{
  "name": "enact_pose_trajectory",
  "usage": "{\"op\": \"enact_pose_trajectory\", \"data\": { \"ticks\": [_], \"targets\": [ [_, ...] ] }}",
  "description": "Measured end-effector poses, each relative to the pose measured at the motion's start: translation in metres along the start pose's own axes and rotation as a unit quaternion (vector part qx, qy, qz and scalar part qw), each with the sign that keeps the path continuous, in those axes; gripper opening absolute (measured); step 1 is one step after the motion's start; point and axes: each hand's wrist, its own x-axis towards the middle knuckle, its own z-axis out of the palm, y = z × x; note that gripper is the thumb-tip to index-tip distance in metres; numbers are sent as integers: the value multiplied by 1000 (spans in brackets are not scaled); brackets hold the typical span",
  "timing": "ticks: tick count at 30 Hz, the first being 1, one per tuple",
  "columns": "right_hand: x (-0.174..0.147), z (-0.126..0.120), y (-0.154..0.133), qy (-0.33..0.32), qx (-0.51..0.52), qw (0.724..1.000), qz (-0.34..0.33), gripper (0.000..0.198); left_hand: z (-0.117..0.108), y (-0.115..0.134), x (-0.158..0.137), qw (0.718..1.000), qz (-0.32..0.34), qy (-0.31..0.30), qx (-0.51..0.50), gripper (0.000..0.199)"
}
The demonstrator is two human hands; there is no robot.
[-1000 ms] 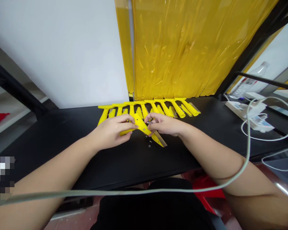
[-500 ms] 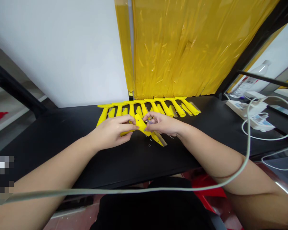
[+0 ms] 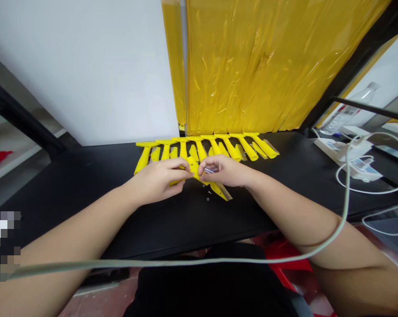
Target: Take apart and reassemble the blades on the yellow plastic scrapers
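My left hand [image 3: 159,178] is closed round a yellow plastic scraper handle [image 3: 194,165], held just above the black table with its flat, holed end facing up. Fingertips of my right hand [image 3: 227,171] are pinched together at the right edge of that flat end. Between those fingers shows a small shiny rod-like piece [image 3: 210,170], partly hidden, its kind unclear. Below the right hand a yellow blade holder with a metal blade [image 3: 221,192] lies on the table. Beside it are a small screw [image 3: 210,192] and a nut or washer [image 3: 208,199].
A row of yellow scraper handles [image 3: 250,149] with blade pieces among them lies along the back of the black table [image 3: 172,224]. White panel [image 3: 102,79] and yellow film [image 3: 235,66] stand behind. At right are a power strip [image 3: 360,169] and a bottle [image 3: 354,108]; a cable [image 3: 185,264] crosses in front.
My right fingertips have shifted slightly on the flat end, and the shiny piece between them shows more clearly. My left hand keeps its hold. The whole view has moved a little.
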Motion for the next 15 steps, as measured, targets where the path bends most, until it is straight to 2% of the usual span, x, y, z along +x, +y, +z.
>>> {"op": "enact_pose_trajectory", "data": {
  "ticks": [4,8,11,15],
  "targets": [
    [-5,-1,-7,8,-172,982,-76,4,-1,0,0,1000,3,-6,-9,30],
    [-12,-7,-17,38,-222,966,-127,5,-3,2,1,1000,-4,-16,-18,30],
    [-15,-16,-19,28,-219,970,-98,3,-5,3,2,1000,-17,-10,-4,28],
    [-15,-24,-15,-42,-218,974,-45,4,-10,2,2,996,-77,40,7,26]
  ]
}}
